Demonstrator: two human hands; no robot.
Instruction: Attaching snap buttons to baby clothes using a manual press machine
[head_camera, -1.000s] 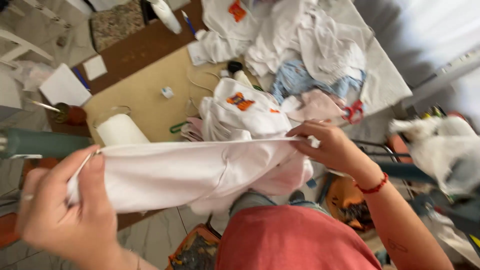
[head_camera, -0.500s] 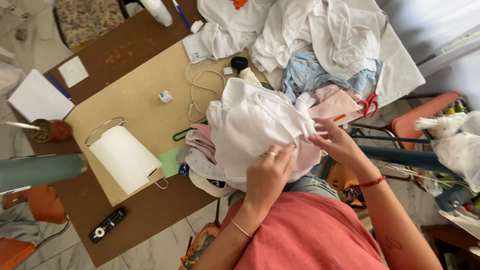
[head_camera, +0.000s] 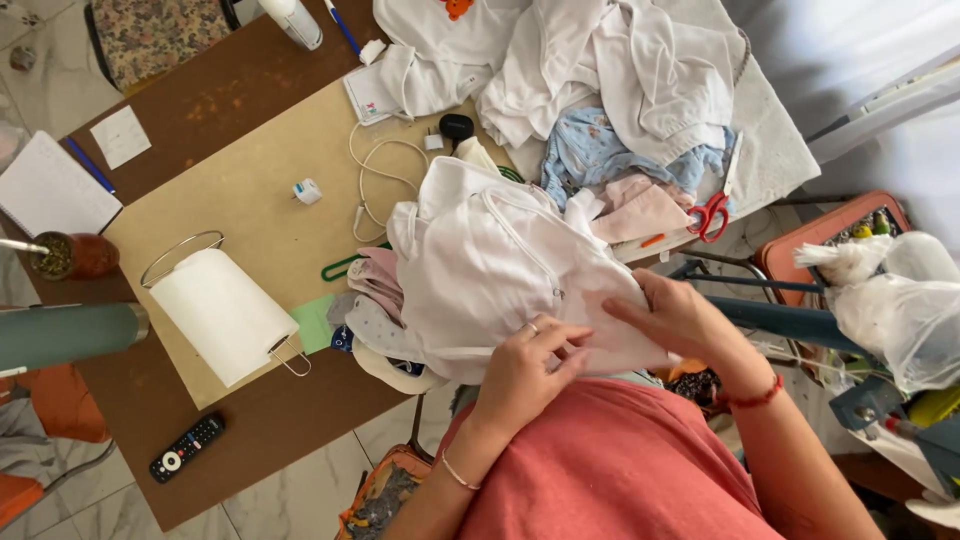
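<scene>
Both hands now on white garment (head_camera: 490, 270) (formerly outstretched)

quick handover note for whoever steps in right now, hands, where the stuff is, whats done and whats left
Left hand: grip on the near edge of the white garment, fingers pinching the fabric.
Right hand: flat on the same garment's right side, pressing a fold down.
The garment is bunched on the table edge, on top of a small stack of folded clothes.
Unsorted pile of white, blue and pink clothes lies further back, red scissors beside it.
Done: a few pieces stacked.
Left: the garment is only partly folded; the pile is untouched.
</scene>
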